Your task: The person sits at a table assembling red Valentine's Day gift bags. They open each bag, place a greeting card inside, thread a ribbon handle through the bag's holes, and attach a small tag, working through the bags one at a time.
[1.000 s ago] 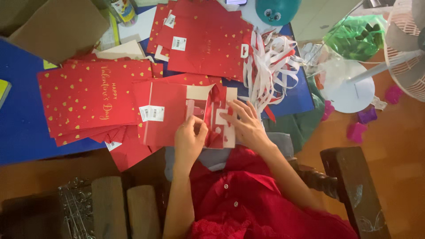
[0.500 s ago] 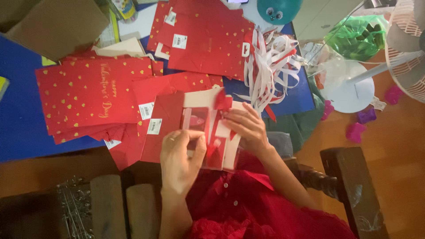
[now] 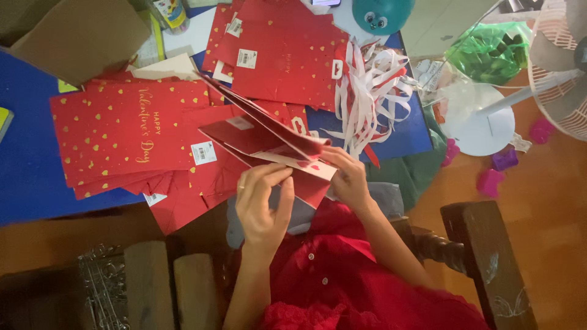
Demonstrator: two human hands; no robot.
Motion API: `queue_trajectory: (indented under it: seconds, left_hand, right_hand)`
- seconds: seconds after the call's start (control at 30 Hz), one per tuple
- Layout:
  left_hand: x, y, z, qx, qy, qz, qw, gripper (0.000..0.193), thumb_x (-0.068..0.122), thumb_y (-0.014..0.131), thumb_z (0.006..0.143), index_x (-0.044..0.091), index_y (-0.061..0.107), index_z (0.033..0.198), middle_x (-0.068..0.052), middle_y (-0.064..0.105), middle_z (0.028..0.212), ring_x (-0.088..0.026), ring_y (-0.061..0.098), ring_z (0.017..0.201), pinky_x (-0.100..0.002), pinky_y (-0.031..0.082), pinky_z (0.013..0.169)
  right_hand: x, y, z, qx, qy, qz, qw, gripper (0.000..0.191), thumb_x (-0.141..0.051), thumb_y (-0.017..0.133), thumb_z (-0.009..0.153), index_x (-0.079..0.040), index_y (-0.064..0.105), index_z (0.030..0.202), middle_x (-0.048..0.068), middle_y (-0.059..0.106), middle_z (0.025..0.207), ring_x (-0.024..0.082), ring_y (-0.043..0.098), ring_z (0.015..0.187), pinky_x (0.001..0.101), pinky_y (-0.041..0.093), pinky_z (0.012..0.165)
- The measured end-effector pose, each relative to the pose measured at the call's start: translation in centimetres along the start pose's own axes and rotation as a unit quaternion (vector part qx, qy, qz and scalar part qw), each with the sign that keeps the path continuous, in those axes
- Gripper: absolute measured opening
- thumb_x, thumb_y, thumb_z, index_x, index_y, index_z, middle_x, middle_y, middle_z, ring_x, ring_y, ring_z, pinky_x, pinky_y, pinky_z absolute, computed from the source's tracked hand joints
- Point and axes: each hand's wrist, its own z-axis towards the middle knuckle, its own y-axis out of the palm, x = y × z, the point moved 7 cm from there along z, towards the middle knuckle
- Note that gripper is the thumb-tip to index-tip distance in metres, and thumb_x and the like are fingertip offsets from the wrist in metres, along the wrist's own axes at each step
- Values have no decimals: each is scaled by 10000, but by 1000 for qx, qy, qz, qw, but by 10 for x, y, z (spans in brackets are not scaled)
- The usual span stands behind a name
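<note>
The flat red paper gift bag (image 3: 269,143) that lay on the pile a moment ago is now lifted up and opened out, and I am holding it in front of me. My right hand (image 3: 350,177) pinches its near edge, with my fingers closed on the paper. My left hand (image 3: 263,205) is just beside the bag, with my fingertips (image 3: 278,174) touching its lower edge, but I cannot tell if that hand is really gripping it. The bag is tilted, with its folds spread like a fan, above the blue table (image 3: 27,153). Under it lies a pile of flat red paper bags with gold hearts (image 3: 122,131). A bunch of white and red ribbon handles (image 3: 367,91) lies just behind my right hand. A round teal toy (image 3: 382,12) sits at the far edge. A white fan (image 3: 559,67) stands to my right.
</note>
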Motion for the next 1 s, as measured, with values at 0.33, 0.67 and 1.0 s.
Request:
queue_trajectory:
  seconds: [0.33,0.67,1.0]
  left_hand:
    - [-36,17,-14,-85,-44,265,959,202,222,765,899,92,755,1053,-83,669,888,-296,594,914,-458,447,836]
    - [-71,63,-27,-145,-38,93,984,439,116,630,947,62,578,1380,-182,622,1278,-371,561,1183,-501,415,1015]
    - [-48,40,-23,-46,-15,61,997,193,193,763,949,73,693,1083,-75,683,1005,-243,667,929,-387,532,790]
  right_hand:
    - [-8,22,-4,-153,76,232,958,1038,-716,569,956,-37,162,1627,284,368,1601,370,427,1464,471,322,1218]
    - [-28,27,15,-42,-57,-89,994,265,-61,667,943,4,668,1200,173,684,1139,344,628,1063,379,529,917]
    - [24,43,-10,-192,192,210,939,199,-123,532,1044,1,684,1070,35,727,899,121,717,815,285,593,721]
